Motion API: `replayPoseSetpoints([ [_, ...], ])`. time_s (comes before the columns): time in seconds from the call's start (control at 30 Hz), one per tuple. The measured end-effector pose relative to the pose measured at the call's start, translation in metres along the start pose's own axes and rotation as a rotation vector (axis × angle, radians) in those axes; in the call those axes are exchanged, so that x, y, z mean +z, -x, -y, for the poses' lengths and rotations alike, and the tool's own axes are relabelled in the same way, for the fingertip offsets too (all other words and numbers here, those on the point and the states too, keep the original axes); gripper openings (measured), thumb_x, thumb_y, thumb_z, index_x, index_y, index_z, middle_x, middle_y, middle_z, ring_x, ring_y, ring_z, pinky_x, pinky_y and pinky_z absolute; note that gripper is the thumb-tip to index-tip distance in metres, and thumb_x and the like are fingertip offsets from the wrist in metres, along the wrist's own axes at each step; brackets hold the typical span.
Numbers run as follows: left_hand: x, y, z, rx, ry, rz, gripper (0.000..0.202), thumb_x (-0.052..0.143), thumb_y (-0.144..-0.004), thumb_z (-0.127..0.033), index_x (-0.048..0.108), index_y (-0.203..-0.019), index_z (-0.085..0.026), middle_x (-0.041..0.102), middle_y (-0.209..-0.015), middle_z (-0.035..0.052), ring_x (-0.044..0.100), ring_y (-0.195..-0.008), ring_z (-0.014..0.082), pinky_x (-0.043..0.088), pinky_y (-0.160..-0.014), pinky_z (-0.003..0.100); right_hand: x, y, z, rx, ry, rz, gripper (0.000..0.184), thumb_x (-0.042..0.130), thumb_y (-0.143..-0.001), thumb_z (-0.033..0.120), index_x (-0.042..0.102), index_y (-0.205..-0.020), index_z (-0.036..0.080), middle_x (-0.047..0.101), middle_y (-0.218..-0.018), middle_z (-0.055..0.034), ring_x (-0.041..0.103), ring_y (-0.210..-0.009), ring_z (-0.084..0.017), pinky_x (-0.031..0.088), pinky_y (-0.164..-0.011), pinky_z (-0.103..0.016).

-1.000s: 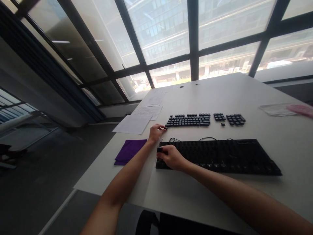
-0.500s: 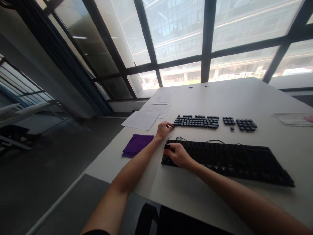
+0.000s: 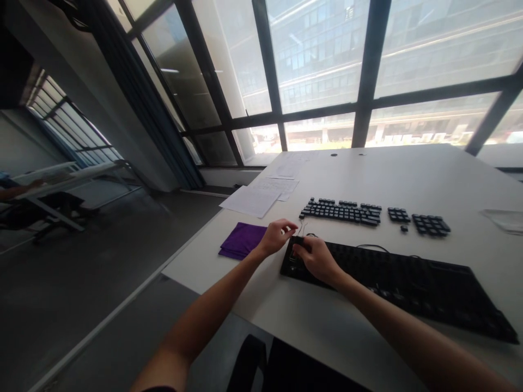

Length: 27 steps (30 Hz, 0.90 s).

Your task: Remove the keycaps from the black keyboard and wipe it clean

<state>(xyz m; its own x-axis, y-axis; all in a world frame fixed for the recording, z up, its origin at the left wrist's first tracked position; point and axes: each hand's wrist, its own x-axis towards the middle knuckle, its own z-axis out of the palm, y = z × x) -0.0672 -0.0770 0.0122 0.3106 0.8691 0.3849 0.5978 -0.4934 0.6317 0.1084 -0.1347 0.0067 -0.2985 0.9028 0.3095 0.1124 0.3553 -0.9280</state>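
A black keyboard (image 3: 392, 277) lies on the white table, many of its keycaps off and some still along its near edge. Over its left end, my right hand (image 3: 318, 260) is closed on a keycap puller (image 3: 300, 238), whose thin wire prongs point away from me. My left hand (image 3: 278, 236) hovers just left of those prongs, thumb and forefinger apart, with nothing visible between them. Behind the keyboard, loose dark keycaps (image 3: 341, 211) are laid out in keyboard order, with smaller groups of keycaps (image 3: 431, 224) to the right.
A folded purple cloth (image 3: 243, 239) lies left of my left forearm. Sheets of paper (image 3: 251, 201) are spread along the table's left edge. At the far right is a clear plastic bag (image 3: 504, 220). A cable (image 3: 372, 247) runs behind the keyboard. Another person's arm (image 3: 18, 190) shows far left.
My left hand has drawn back from the left end of the laid-out keycaps, leaving a keycap there, and come near the puller. My view has shifted left.
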Motion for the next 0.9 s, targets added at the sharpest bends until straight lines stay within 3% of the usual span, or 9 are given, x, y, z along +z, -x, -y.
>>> replayPoseSetpoints([
  [0.17, -0.015, 0.074, -0.030, -0.110, 0.022, 0.084, 0.019, 0.060, -0.090, -0.020, 0.074, -0.103, -0.018, 0.072, -0.094, 0.0052, 0.066, -0.079, 0.0153, 0.052, -0.068, 0.025, 0.003, 0.006, -0.003, -0.003, 0.078, 0.108, 0.023, 0.056, -0.086, 0.022, 0.060, -0.065, 0.016, 0.060, -0.061, 0.0002, 0.051, -0.059, -0.013, 0.036, -0.057, -0.024],
  [0.3, -0.012, 0.110, -0.034, -0.138, 0.061, 0.146, 0.029, 0.067, -0.084, -0.019, 0.071, -0.113, -0.021, 0.069, -0.108, 0.0064, 0.065, -0.089, 0.0171, 0.054, -0.079, 0.028, 0.006, 0.006, -0.007, 0.026, 0.128, 0.161, 0.023, 0.056, -0.085, 0.022, 0.058, -0.064, 0.016, 0.058, -0.060, 0.0008, 0.048, -0.058, -0.013, 0.034, -0.055, -0.024],
  [0.43, -0.004, 0.117, -0.029, -0.099, 0.013, 0.071, 0.037, 0.072, -0.078, -0.010, 0.072, -0.112, -0.024, 0.068, -0.110, 0.0045, 0.063, -0.101, 0.0194, 0.049, -0.091, 0.031, 0.006, 0.008, -0.006, -0.019, 0.235, 0.205, 0.023, 0.058, -0.085, 0.022, 0.056, -0.063, 0.017, 0.054, -0.057, 0.0015, 0.046, -0.057, -0.013, 0.032, -0.054, -0.025],
  [0.6, -0.003, 0.115, -0.030, -0.092, 0.043, 0.081, 0.029, 0.068, -0.081, -0.010, 0.074, -0.105, -0.025, 0.067, -0.107, 0.0028, 0.062, -0.100, 0.0186, 0.048, -0.091, 0.030, 0.000, 0.014, -0.001, -0.222, 0.282, 0.343, 0.017, 0.057, -0.088, 0.015, 0.061, -0.071, 0.017, 0.061, -0.074, -0.0016, 0.054, -0.068, -0.014, 0.037, -0.063, -0.025],
  [0.7, -0.006, 0.114, -0.035, -0.102, 0.031, 0.075, 0.023, 0.069, -0.082, -0.014, 0.074, -0.102, -0.023, 0.067, -0.104, 0.0037, 0.061, -0.097, 0.0184, 0.048, -0.089, 0.030, -0.002, 0.017, -0.001, -0.311, 0.323, 0.354, 0.020, 0.055, -0.091, 0.014, 0.062, -0.072, 0.017, 0.061, -0.079, -0.0035, 0.055, -0.073, -0.015, 0.039, -0.067, -0.025],
  [0.8, -0.008, 0.112, -0.040, -0.117, -0.007, 0.098, 0.021, 0.075, -0.079, -0.022, 0.074, -0.100, -0.021, 0.065, -0.101, 0.0048, 0.061, -0.093, 0.0191, 0.048, -0.085, 0.030, 0.000, 0.019, -0.006, -0.303, 0.326, 0.281, 0.022, 0.055, -0.091, 0.016, 0.061, -0.070, 0.017, 0.061, -0.074, -0.0032, 0.054, -0.070, -0.015, 0.039, -0.066, -0.026],
  [0.9, -0.003, 0.106, -0.043, -0.115, -0.061, 0.080, 0.027, 0.082, -0.072, -0.027, 0.074, -0.097, -0.020, 0.065, -0.100, 0.0056, 0.059, -0.096, 0.0217, 0.047, -0.086, 0.033, 0.003, 0.019, -0.012, -0.181, 0.241, 0.191, 0.020, 0.056, -0.089, 0.017, 0.063, -0.071, 0.016, 0.062, -0.068, -0.0015, 0.054, -0.065, -0.015, 0.038, -0.063, -0.026],
])
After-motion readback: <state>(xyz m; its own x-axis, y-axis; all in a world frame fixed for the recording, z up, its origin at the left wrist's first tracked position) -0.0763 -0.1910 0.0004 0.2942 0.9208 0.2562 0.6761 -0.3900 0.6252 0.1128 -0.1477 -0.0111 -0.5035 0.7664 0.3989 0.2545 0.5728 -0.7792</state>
